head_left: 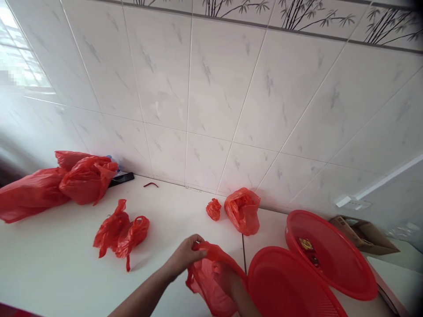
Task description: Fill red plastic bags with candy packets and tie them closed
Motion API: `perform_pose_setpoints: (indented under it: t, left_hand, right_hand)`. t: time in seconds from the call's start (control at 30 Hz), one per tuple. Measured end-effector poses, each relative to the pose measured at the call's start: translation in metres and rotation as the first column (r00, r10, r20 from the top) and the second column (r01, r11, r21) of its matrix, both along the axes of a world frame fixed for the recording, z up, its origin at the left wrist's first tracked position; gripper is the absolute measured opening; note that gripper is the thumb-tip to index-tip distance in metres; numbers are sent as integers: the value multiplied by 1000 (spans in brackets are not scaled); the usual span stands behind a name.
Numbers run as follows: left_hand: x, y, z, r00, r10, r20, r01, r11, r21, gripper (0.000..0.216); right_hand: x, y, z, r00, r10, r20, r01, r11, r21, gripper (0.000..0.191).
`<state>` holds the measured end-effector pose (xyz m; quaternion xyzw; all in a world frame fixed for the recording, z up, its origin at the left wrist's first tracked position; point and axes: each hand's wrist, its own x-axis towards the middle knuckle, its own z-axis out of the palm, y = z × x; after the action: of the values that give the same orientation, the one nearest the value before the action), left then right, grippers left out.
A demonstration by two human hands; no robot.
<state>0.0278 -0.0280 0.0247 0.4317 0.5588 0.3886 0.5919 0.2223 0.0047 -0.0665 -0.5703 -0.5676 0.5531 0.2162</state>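
Note:
My left hand [185, 255] pinches the top edge of a red plastic bag [211, 286] on the white counter [66, 264], near the front edge. My right hand [228, 277] reaches down inside that bag; its fingers are hidden by the red film. The bag is held open between both hands. Just to its right lies a red plastic basin [284, 286].
A second red basin [343, 268] with small items in it leans behind the first. Other red bags lie about: one open [243, 210], one small and crumpled [214, 208], two knotted [120, 233], large ones at far left [59, 182]. A cardboard box [366, 233] stands at right.

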Motion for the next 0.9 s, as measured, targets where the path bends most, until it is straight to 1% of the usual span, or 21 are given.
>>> perform_pose_setpoints:
  t: [0.07, 0.1, 0.13, 0.2, 0.27, 0.3, 0.33, 0.37, 0.4, 0.43, 0.47, 0.5, 0.53, 0.6, 0.63, 0.67, 0.7, 0.77, 0.8, 0.83, 0.9]
  left_hand:
    - [-17, 8, -8, 976, 111, -185, -105, 993, 45, 33]
    - [-24, 11, -12, 961, 157, -229, -145, 987, 69, 41]
    - [-29, 12, -15, 952, 191, -238, -175, 981, 84, 48]
    - [-35, 12, -19, 957, 220, -186, -208, 975, 83, 55]
    - [-36, 11, -21, 974, 208, -84, -207, 978, 27, 50]
    - [-36, 11, -23, 979, 201, -25, -201, 979, -18, 43]
    - [-35, 10, -25, 980, 197, 29, -195, 979, -64, 34]
    - [-35, 10, -29, 977, 203, 71, -195, 975, -106, 25]
    - [-34, 11, -33, 971, 220, 95, -206, 969, -140, 19]
    - [-34, 11, -39, 964, 249, 96, -232, 959, -163, 19]
    - [-34, 12, -45, 956, 284, 77, -268, 947, -176, 21]
    - [-34, 12, -52, 946, 319, 48, -306, 934, -182, 22]
    - [-34, 12, -58, 935, 353, 18, -344, 921, -185, 24]
    - [-35, 12, -68, 913, 404, -59, -407, 895, -181, 26]
    - [-36, 11, -72, 903, 417, -103, -430, 886, -175, 28]
    - [-36, 10, -75, 893, 424, -150, -446, 880, -165, 30]
    - [-36, 10, -76, 884, 425, -197, -456, 877, -152, 31]
    - [-34, 9, -77, 868, 407, -284, -453, 884, -118, 35]
    - [-33, 8, -78, 863, 391, -321, -441, 892, -99, 36]
    - [-30, 7, -79, 859, 370, -354, -422, 903, -81, 34]
    - [-24, 7, -82, 855, 321, -408, -373, 926, -53, 25]
  right_hand:
    - [9, 5, -2, 997, 44, 56, -43, 999, -9, 15]
    - [13, 6, -3, 994, 72, 79, -71, 997, -11, 15]
    - [16, 8, -2, 990, 105, 93, -104, 994, -11, 16]
    - [21, 10, 0, 982, 182, 59, -180, 983, -35, 18]
    - [24, 12, 2, 976, 208, -66, -214, 971, -110, 28]
    - [25, 13, 4, 976, 172, -136, -193, 968, -161, 35]
    - [27, 15, 4, 978, 105, -182, -144, 966, -216, 43]
    - [28, 17, 5, 981, 25, -195, -77, 962, -264, 52]
    - [30, 19, 5, 982, -51, -182, -5, 955, -297, 58]
    - [32, 20, 4, 982, -103, -157, 50, 948, -313, 62]
    - [34, 22, 4, 984, -126, -124, 81, 946, -315, 63]
    - [36, 23, 4, 989, -119, -91, 88, 952, -294, 62]
    - [37, 23, 5, 994, -94, -59, 77, 966, -246, 57]
    - [38, 23, 6, 999, -34, 25, 36, 995, -88, 41]
    - [38, 22, 7, 997, -13, 76, 13, 1000, -9, 35]
    - [37, 21, 7, 992, 8, 123, -14, 999, 47, 38]
    - [35, 19, 8, 986, 29, 163, -42, 996, 74, 48]
    - [29, 16, 7, 972, 68, 223, -86, 994, 70, 70]
    - [26, 14, 5, 968, 79, 237, -97, 993, 63, 76]
    - [21, 12, 2, 968, 83, 235, -101, 993, 65, 79]
    - [12, 7, -7, 985, 75, 156, -87, 994, 69, 72]
